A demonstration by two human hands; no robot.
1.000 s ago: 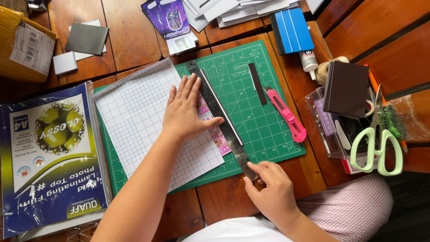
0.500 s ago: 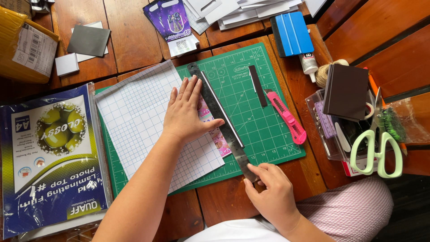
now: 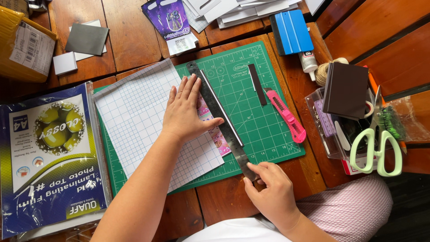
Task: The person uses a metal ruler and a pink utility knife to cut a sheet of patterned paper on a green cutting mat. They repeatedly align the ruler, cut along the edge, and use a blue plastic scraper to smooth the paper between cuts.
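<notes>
My left hand (image 3: 186, 112) lies flat, fingers spread, on a white gridded sheet (image 3: 139, 121) and a pink printed card (image 3: 214, 132) that peeks out under it. A long dark metal ruler (image 3: 217, 114) runs diagonally across the green cutting mat (image 3: 260, 121), right beside my left fingertips. My right hand (image 3: 271, 192) pinches the near end of the ruler at the mat's front edge. A thin white strip lies along the ruler's right side.
A pink utility knife (image 3: 285, 115) and a dark strip (image 3: 256, 84) lie on the mat. A blue squeegee (image 3: 292, 31), glue bottle (image 3: 308, 60), twine, dark notebook (image 3: 346, 88) and green scissors (image 3: 378, 150) sit right. A laminating film pack (image 3: 49, 157) lies left.
None beyond a slight shift of my right hand's fingers at the ruler's near end; my left hand stays flat on the sheet.
</notes>
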